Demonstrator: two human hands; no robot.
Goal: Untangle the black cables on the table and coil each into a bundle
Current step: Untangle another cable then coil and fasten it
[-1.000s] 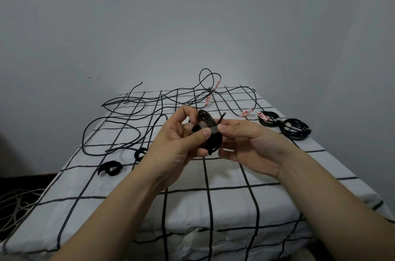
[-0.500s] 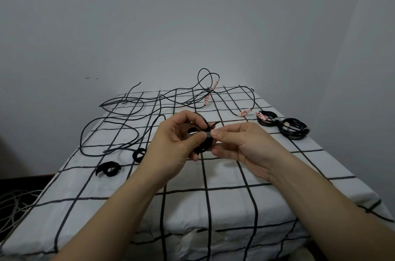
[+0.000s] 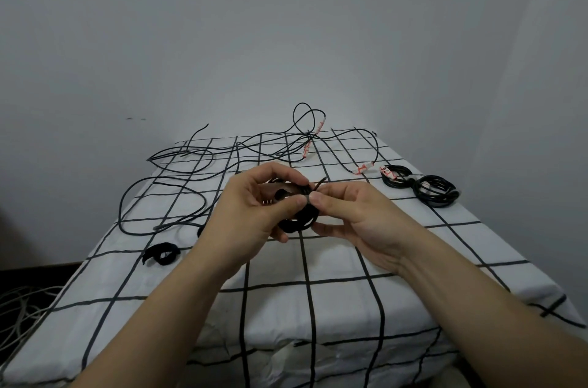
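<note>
Since 1 s ago my left hand (image 3: 254,209) has curled further over the coiled cable bundle (image 3: 299,220), gripping it above the table (image 3: 350,292). My right hand (image 3: 359,219) pinches the bundle's top edge. 2 finished bundles (image 3: 420,185) lie far right, and loose cables (image 3: 178,154) sprawl behind.

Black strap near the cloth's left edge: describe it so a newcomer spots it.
On the checked tablecloth, look just left of the left wrist. The strap lies there: a short, wide, curled band, unlike the long thin cables behind it.
</note>
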